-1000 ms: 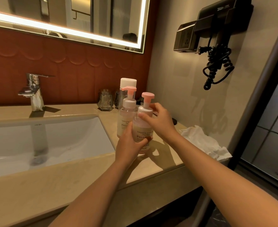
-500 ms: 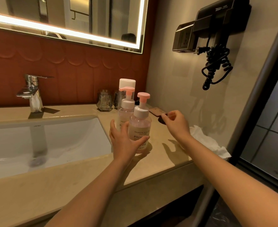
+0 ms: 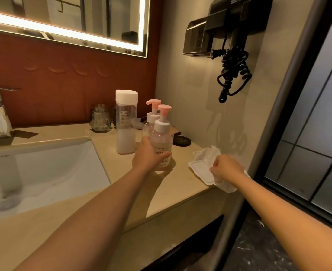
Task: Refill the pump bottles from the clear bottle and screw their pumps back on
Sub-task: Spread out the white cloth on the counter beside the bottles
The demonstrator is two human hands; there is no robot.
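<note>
On counter: two pump bottles, one clear bottle, one cloth.

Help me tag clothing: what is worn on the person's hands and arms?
Nothing worn shows: the left hand and right hand have no gloves, rings or watch, and both arms are bare to the frame's edge, with no sleeves in view.

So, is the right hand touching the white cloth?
Touching. The head view shows the right hand with curled fingers pinching the white cloth on the counter, no gap between them.
</note>
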